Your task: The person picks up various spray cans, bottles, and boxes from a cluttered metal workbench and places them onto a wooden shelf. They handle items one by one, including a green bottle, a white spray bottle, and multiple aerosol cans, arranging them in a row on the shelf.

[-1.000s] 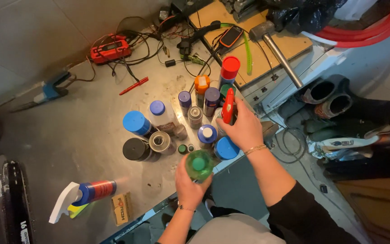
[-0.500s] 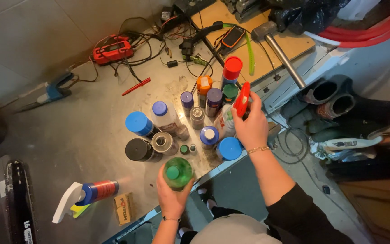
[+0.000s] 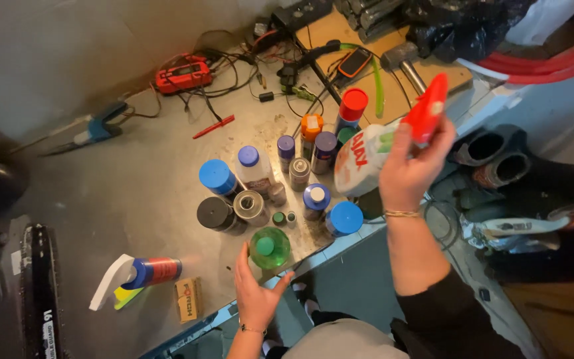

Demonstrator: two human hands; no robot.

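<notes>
Care was needed as the white spray bottle (image 3: 367, 158) was held lifted above the table (image 3: 134, 193) in the closed right hand (image 3: 410, 169), while the green bottle (image 3: 270, 248) was steadied by the left hand (image 3: 255, 292), fingers apart.

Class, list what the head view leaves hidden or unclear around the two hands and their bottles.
- Spray bottle: neck hidden by the right hand; red trigger blurred.
- Green bottle: body hidden below its top; left hand cups it, contact unclear.
- Hammer: handle end hidden behind the trigger.
</notes>
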